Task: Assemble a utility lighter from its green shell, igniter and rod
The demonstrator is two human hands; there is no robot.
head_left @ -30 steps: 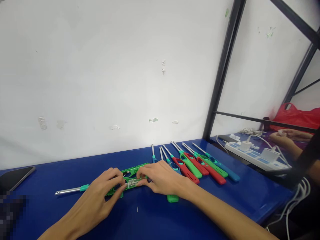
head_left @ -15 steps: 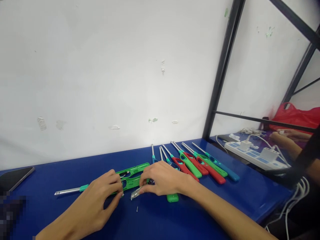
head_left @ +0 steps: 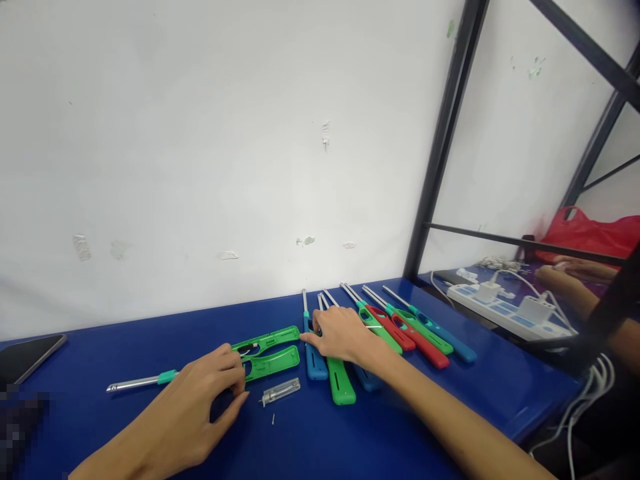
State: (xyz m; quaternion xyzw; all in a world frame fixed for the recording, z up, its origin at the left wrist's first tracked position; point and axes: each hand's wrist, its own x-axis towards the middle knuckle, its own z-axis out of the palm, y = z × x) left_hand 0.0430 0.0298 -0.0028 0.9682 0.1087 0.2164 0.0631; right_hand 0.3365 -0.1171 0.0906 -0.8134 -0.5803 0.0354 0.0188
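Note:
My left hand (head_left: 213,393) rests with fingers curled beside a split green lighter casing (head_left: 277,361), its thumb and fingertips slightly apart and nothing visible between them. The lighter's metal barrel (head_left: 133,384) with a teal collar extends to the left. My right hand (head_left: 343,337) is closed above the row of lighters; a dark end shows at its fingers and a thin metal shaft (head_left: 374,327) at its far side, apparently a slim screwdriver. Just right of my left hand lie a clear fuel tank (head_left: 281,391) and a small screw (head_left: 273,419). Under my right hand are a green lighter (head_left: 343,390) and a blue lighter (head_left: 316,367).
More red, green and blue lighters (head_left: 425,343) lie in a row to the right. A phone (head_left: 35,357) is at the left edge. Beyond a black metal frame (head_left: 443,140) are a power strip (head_left: 505,308), cables, a red bag (head_left: 590,230) and another person's hands (head_left: 575,272).
My right hand has let go of the clear fuel tank, now lying on the table, and has moved right and away over the lighters. My left hand has barely moved.

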